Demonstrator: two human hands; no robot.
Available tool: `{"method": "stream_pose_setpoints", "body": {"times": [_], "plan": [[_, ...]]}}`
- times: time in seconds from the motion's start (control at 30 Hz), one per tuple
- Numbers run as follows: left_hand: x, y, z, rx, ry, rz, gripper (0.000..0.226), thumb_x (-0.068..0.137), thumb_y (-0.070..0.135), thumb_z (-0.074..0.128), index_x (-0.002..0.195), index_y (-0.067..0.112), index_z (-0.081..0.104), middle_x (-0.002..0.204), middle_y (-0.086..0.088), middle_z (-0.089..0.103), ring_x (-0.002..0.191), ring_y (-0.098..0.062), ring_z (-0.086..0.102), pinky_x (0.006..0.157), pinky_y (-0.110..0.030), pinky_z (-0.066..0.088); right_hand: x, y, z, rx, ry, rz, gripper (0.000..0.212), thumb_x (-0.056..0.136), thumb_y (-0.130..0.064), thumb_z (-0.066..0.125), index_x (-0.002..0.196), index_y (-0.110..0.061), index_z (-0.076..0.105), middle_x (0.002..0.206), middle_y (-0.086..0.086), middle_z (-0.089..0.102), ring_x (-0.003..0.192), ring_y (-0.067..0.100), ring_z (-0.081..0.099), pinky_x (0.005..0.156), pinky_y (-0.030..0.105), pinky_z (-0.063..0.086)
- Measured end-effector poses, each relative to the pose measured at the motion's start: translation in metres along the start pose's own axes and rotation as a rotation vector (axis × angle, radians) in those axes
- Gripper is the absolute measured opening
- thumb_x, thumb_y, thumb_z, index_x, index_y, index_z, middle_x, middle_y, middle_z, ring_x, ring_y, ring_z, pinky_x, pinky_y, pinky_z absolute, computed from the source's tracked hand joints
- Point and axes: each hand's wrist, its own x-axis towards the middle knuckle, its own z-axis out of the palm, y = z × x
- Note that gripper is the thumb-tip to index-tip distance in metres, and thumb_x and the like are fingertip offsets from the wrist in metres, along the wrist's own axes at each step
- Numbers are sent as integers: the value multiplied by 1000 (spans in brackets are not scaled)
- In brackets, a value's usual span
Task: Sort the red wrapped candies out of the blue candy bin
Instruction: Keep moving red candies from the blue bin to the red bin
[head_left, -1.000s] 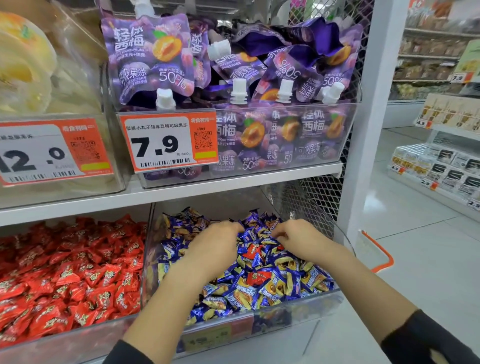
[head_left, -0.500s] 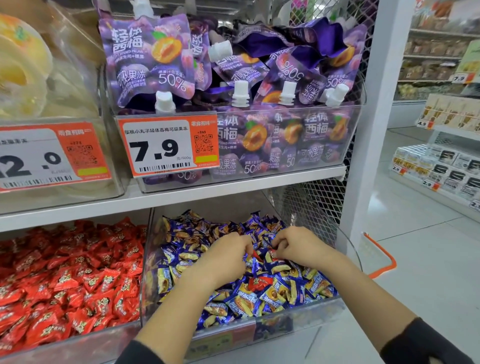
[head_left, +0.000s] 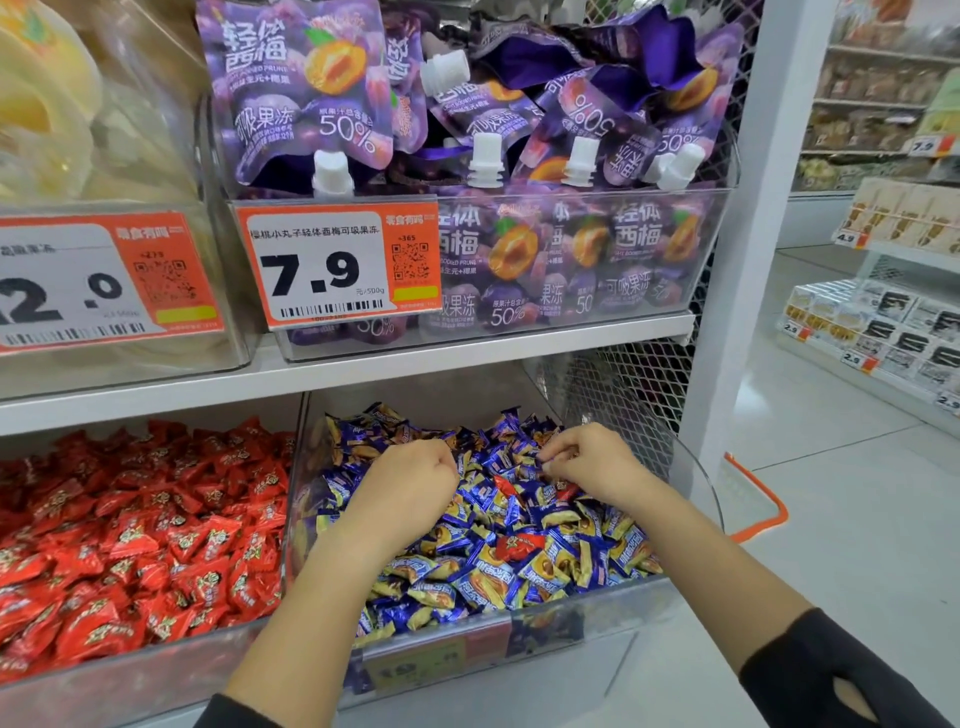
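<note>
Care pays: with left hand fisted, contents hidden, and right hand pinching among blue wrappers, pluck each red candy lying amid the blue candy bin singly, undisturbed.

Both hands, left and right, curled in blue candy bin, red wrapped candies among blue

We reach both forearms forward from the near edge, dark sleeves pushed back at the elbows. Our left hand is curled into a loose fist, knuckles up, fingers tucked under. Our right hand sits just right of it, palm down, fingertips pinched together and pointing left.
</note>
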Motion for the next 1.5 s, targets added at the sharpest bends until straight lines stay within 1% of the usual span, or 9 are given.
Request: {"method": "stream_pose_setpoints", "body": {"times": [0.17, 0.4, 0.6, 0.8, 0.97, 1.13, 1.23, 1.37, 1.5], "plan": [[-2, 10, 12, 123, -92, 111, 22, 93, 41, 49, 88, 26, 64, 75, 1, 65, 65, -15, 56, 68, -31, 48, -5, 2, -2, -149, 79, 4, 18, 92, -13, 55, 97, -16, 72, 81, -11, 60, 74, 8, 56, 70, 23, 47], [-5, 19, 29, 243, -426, 209, 35, 81, 45, 66, 112, 28, 63, 107, 7, 64, 93, -12, 61, 78, -34, 52, -11, -2, 0, -200, -53, -56, 14, 88, -27, 67, 99, -21, 70, 84, -6, 64, 79, 11, 60, 72, 24, 47], [-5, 18, 35, 265, -312, 213, 18, 85, 35, 63, 96, 21, 59, 84, 8, 57, 69, -9, 50, 63, -27, 39, -16, -17, 1, -100, 33, -175, 31, 96, -14, 37, 81, -18, 63, 54, -1, 50, 49, 15, 42, 61, 35, 43], [0, 3, -2, 131, -47, 92, 20, 92, 36, 51, 109, 28, 58, 100, 6, 66, 82, -14, 63, 76, -37, 54, -9, -27, 18, -393, -118, -235, 26, 89, -47, 59, 94, -24, 70, 73, -2, 66, 67, 19, 63, 64, 32, 51], [-9, -12, -40, 149, 155, 77, 28, 93, 36, 50, 119, 29, 58, 102, 5, 68, 87, -16, 62, 75, -31, 51, 0, -32, 31, -568, -146, -209, 23, 91, -36, 60, 91, -16, 72, 77, 0, 70, 65, 16, 61, 60, 31, 51], [-34, -34, -67, 229, 255, 8, 24, 92, 42, 50, 112, 31, 57, 82, 8, 63, 81, -20, 58, 65, -31, 45, -22, -69, 20, -177, 21, -322, 12, 94, -33, 55, 93, -26, 65, 69, -13, 54, 61, 4, 50, 57, 24, 40], [-43, -57, -84, 136, 345, -102, 15, 90, 38, 52, 91, 24, 57, 70, 1, 55, 78, -27, 54, 63, -32, 36, -45, -116, 36, 155, -146, -438, 9, 91, -32, 60, 82, -35, 60, 71, -15, 57, 68, 1, 51, 68, 27, 42], [-46, -104, -98, 35, 314, -326, 28, 90, 29, 56, 109, 10, 63, 102, -17, 65, 101, -33, 57, 76, -31, 39, -55, -178, 74, 231, -290, -548, 14, 91, -28, 61, 78, -32, 60, 72, -19, 57, 67, 1, 51, 71, 30, 43], [-50, -131, -103, -16, 274, -403, 32, 91, 29, 58, 119, 16, 64, 119, -13, 65, 109, -31, 58, 80, -29, 42, -52, -215, 100, 266, -355, -563, 18, 91, -22, 63, 107, -16, 69, 96, -10, 64, 80, -4, 55, 75, 18, 42]]}}
